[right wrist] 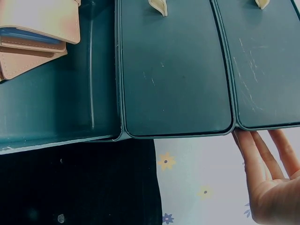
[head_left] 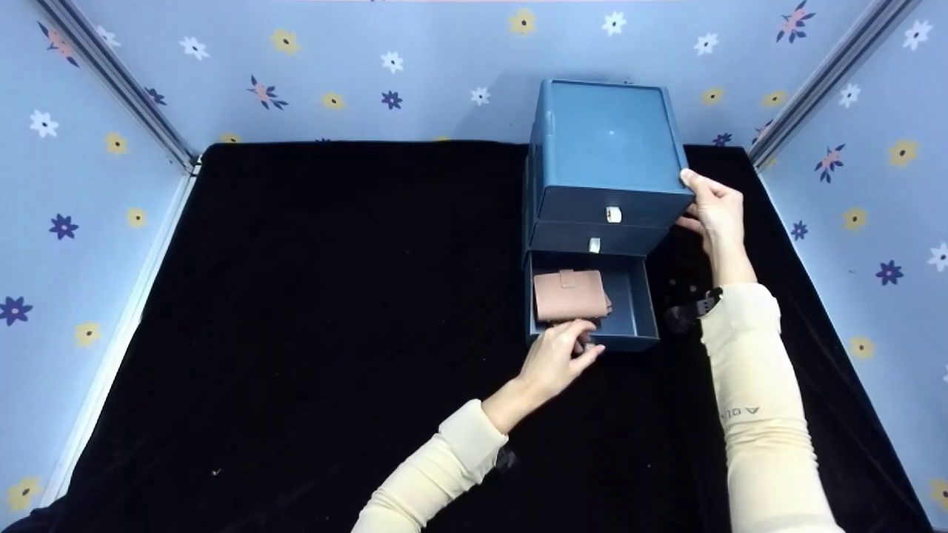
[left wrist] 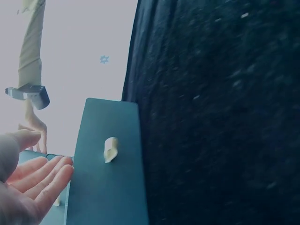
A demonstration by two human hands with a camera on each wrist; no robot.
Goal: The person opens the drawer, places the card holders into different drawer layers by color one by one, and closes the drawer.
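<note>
A blue cabinet of three stacked drawers (head_left: 611, 141) stands at the back right, its bottom drawer (head_left: 633, 296) pulled out. Inside that drawer lies a pink wallet (head_left: 570, 295) with a strap; the right wrist view shows the wallet's layered edges (right wrist: 35, 49). My left hand (head_left: 552, 359) is at the drawer's front rim, its extended fingers (left wrist: 51, 180) right at the edge of the front panel (left wrist: 110, 187) and the thumb apart. My right hand (head_left: 718, 215) rests against the cabinet's right side near the top, straight fingers (right wrist: 255, 157) touching the side and thumb at the top corner.
A pale pull tab (head_left: 613, 215) is on the top drawer and another (head_left: 595, 245) on the middle one. Black cloth (head_left: 333, 296) covers the table. Flower-patterned blue walls (head_left: 437, 66) rise at the back and both sides, close behind the cabinet.
</note>
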